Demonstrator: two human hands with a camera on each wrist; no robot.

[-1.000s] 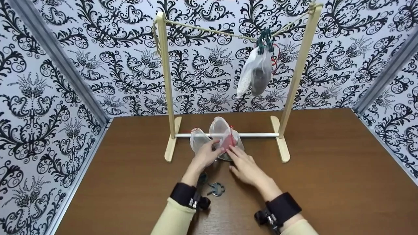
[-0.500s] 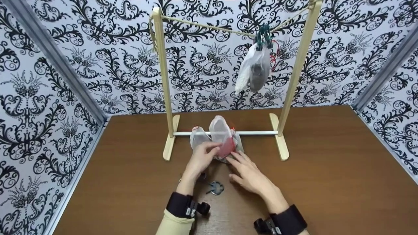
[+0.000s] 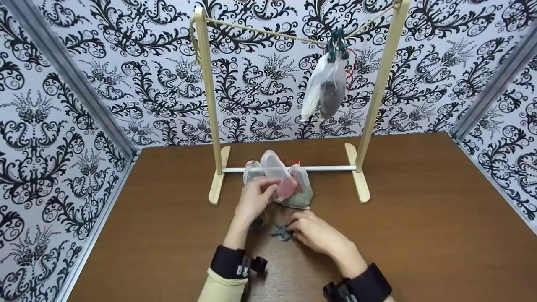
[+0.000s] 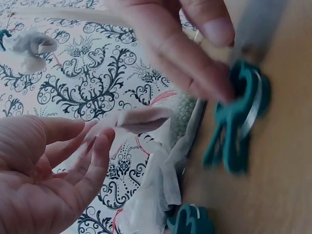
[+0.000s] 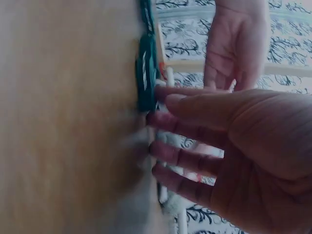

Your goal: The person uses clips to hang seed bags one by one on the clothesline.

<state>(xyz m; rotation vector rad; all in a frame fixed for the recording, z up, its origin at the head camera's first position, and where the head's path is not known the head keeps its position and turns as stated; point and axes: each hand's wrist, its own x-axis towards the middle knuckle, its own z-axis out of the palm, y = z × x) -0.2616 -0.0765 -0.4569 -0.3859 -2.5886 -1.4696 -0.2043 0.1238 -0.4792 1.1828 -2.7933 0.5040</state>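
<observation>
My left hand [image 3: 253, 200] pinches a small white mesh pouch [image 3: 272, 164] with pink contents between thumb and fingers, holding it up off the table. Right behind it lies another mesh pouch [image 3: 303, 200] with greenish grains and a red cord. A third pale pouch [image 3: 253, 167] stands to the left, partly hidden by the left hand. My right hand [image 3: 318, 234] reaches low over the table, fingertips at a green clothespin [image 4: 240, 119]; its thumb and fingers are only slightly bent. A second green clothespin [image 4: 191, 222] lies nearby, partly out of the left wrist view.
A wooden rack stands behind the pouches, with a left post [image 3: 208, 92], right post [image 3: 381, 88] and white bottom bar [image 3: 329, 168]. From its rope [image 3: 264, 33], green clothespins [image 3: 337, 46] hold filled pouches [image 3: 331, 98]. Patterned walls [image 3: 168, 84] enclose the brown table [image 3: 419, 218].
My right hand has left the pouches and come down toward me to the clothespin. The left hand keeps its pouch and has shifted slightly left, baring the green-filled pouch.
</observation>
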